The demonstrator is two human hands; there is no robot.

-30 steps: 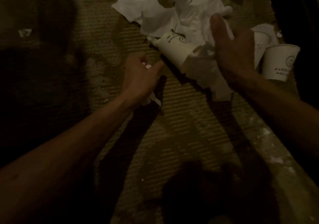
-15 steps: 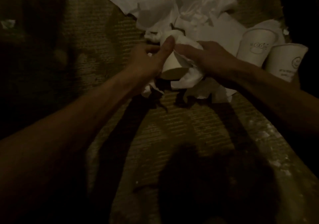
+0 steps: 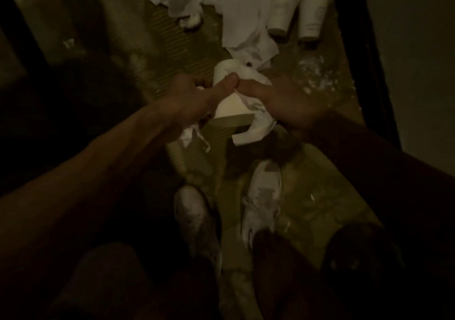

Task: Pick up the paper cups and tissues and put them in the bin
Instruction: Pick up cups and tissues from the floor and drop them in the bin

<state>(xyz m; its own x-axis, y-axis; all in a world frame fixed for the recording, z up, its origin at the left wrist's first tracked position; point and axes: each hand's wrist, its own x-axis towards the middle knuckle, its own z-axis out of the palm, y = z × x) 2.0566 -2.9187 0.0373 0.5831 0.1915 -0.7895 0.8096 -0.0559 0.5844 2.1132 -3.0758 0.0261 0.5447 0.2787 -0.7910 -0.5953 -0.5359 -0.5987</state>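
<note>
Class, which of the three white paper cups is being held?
The tissue-wrapped white paper cup gripped between the left hand and right hand; the other two cups sit untouched on the floor beyond.

Dim littered walkway, ribbed concrete floor [image 3: 172, 33], plain wall [image 3: 418, 48] alongside, scattered tissues [image 3: 236, 24] and paper cups [image 3: 280, 11].

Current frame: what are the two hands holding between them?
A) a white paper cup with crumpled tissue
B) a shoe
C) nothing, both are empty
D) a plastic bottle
A: the left hand grips a white paper cup and the right hand holds crumpled tissue against its side, with the two thumbs meeting on top.
</note>
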